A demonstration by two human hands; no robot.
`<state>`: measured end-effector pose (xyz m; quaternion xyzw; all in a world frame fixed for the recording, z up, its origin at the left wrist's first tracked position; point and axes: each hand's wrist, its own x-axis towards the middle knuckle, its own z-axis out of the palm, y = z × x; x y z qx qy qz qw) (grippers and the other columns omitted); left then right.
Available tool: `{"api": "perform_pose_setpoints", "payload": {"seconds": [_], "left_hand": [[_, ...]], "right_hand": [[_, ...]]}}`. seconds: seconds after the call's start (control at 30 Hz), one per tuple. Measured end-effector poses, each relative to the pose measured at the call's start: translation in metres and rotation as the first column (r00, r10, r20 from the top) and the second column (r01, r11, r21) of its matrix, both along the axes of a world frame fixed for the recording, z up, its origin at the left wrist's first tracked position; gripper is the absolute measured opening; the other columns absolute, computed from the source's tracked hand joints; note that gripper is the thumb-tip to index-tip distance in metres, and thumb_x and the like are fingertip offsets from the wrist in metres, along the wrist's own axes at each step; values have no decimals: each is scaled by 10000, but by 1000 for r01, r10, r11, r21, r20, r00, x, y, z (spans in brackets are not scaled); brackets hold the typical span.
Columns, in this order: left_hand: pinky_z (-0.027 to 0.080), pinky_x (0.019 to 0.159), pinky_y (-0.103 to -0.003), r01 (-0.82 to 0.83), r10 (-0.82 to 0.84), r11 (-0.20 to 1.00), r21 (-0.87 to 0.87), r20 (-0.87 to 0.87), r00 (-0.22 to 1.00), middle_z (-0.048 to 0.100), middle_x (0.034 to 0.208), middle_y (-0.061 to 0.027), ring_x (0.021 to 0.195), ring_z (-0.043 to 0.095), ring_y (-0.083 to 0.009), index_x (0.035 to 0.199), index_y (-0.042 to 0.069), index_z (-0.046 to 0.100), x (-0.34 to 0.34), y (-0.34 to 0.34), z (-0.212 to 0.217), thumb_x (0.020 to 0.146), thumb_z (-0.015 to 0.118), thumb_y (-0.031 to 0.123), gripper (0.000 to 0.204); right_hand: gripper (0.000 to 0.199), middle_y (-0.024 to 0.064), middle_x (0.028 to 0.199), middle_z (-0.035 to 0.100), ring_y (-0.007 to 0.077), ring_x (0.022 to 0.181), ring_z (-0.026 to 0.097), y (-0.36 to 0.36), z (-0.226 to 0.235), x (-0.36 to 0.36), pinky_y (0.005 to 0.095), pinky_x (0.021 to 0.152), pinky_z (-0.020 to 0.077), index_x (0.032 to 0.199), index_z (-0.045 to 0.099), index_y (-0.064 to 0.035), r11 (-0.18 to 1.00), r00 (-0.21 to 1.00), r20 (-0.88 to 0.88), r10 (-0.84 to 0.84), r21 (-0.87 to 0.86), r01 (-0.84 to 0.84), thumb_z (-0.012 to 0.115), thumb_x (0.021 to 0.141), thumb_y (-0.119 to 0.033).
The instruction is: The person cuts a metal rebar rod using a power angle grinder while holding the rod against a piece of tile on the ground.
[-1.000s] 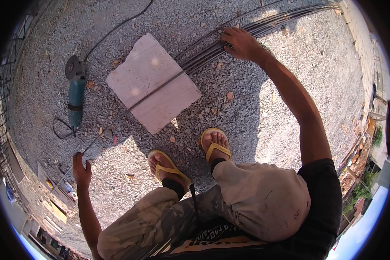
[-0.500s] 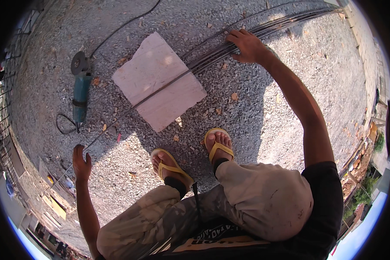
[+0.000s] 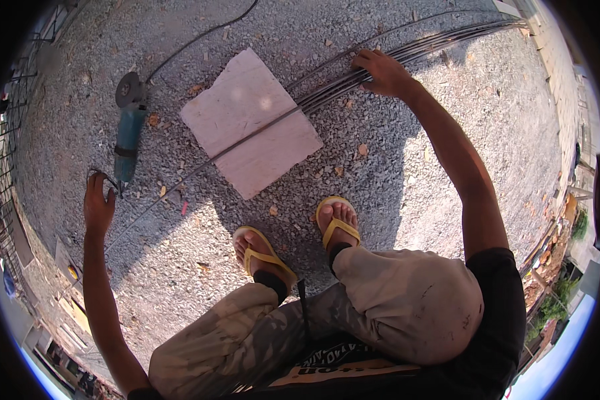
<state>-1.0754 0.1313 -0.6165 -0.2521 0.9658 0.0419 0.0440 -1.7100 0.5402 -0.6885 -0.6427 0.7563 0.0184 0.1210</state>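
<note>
A bundle of thin steel rods (image 3: 440, 44) lies on the gravel at the upper right. My right hand (image 3: 384, 73) is closed over its near end, fingers on the far side and thumb on the near side. A single steel rod (image 3: 257, 132) runs from there across a pale, broken-edged stone slab (image 3: 250, 127) and on toward the lower left. My left hand (image 3: 99, 205) is off the rod, fingers stretched out and thumb apart, by the cord end of a teal angle grinder (image 3: 128, 137). The grinder lies with its disc (image 3: 131, 90) pointing away from me.
The grinder's black cord (image 3: 200, 38) trails to the top edge. My feet in yellow flip-flops (image 3: 337, 223) stand just before the slab. Gravel (image 3: 247, 27) covers the ground, with scattered chips. A mesh of dark bars (image 3: 10, 147) stands at the far left, a low wall (image 3: 560, 87) at the right.
My left hand has moved up and to the left, away from the rod and toward the grinder's cord end. My right hand stays on the rods.
</note>
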Motion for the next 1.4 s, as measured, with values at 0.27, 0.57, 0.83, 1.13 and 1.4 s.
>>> {"api": "perform_pose_setpoints", "payload": {"seconds": [0.27,0.57,0.83,1.13,1.4], "left_hand": [[468,930,-513,-256,283,947,192,-129,951,533,1237,-246,1142,547,-442,1326,-9,458,-31,3,-61,861,699,140,545],[508,909,-565,-465,493,843,271,-42,869,558,1226,-268,1123,588,-478,1291,49,426,-37,-3,-74,775,775,360,696],[509,978,-530,-581,560,771,261,154,814,569,1294,-251,1190,591,-443,1339,20,407,-33,-10,-96,757,774,476,825],[517,975,-522,-605,570,753,259,203,796,582,1278,-283,1166,610,-444,1347,1,401,-43,-17,-81,743,778,486,862],[537,947,-480,-605,596,744,286,128,793,658,1181,-254,1134,639,-415,1248,-27,515,-59,-16,-82,704,829,413,767]], "right_hand": [[665,132,1302,556,362,1231,560,-10,1,23,478,1007,517,1400,519,-168,987,987,-41,-156,-40,155,768,788,-239],[428,198,1136,645,402,963,691,-32,-13,7,507,814,576,1277,618,-208,978,980,24,-198,-60,199,578,851,-191],[287,153,1057,658,369,928,692,-54,-28,0,514,769,576,1123,665,-156,979,979,-42,-199,-56,196,610,868,-276],[246,143,1014,657,363,908,691,-28,-34,-13,529,775,563,1026,661,-147,991,998,-40,-42,-129,37,649,873,-340],[326,165,1050,641,389,1011,651,-15,-34,-4,505,867,534,1054,627,-82,986,993,92,-77,-142,89,651,902,-370]]}}
